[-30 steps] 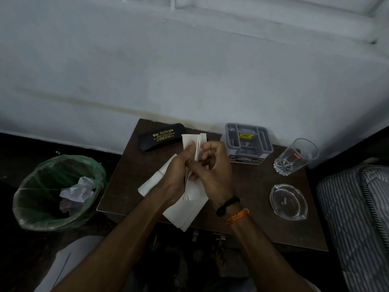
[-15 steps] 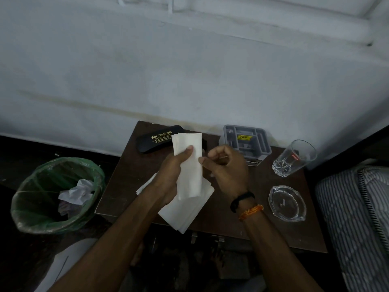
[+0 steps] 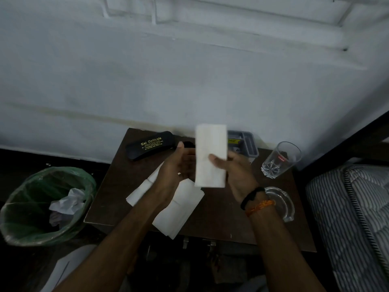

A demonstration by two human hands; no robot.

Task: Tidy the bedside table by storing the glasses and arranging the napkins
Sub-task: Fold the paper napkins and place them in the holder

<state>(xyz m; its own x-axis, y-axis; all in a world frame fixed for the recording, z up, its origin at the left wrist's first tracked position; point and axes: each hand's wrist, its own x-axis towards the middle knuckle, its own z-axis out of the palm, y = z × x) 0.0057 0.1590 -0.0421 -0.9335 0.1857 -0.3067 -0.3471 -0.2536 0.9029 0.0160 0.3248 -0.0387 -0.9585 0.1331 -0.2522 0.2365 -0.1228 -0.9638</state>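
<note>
A folded white napkin (image 3: 210, 152) stands upright above the brown bedside table (image 3: 221, 220), pinched by my right hand (image 3: 233, 173) with the thumb on its front. My left hand (image 3: 179, 167) is just left of the napkin, palm turned toward it, fingers apart and holding nothing. Several flat napkins (image 3: 179, 209) lie on the table under my left wrist. A black glasses case (image 3: 149, 145) with gold lettering lies shut at the back left of the table. The grey holder (image 3: 246, 144) sits at the back, partly hidden by the held napkin.
A drinking glass (image 3: 280, 159) stands at the table's right rear. A glass ashtray (image 3: 282, 203) sits near my right wrist. A green-lined bin (image 3: 25, 207) with crumpled paper is on the floor at left. A striped mattress (image 3: 357, 218) lies at right. The wall is close behind.
The napkin passed from my left hand to my right hand and moved right, toward the grey holder. My left hand let go and opened.
</note>
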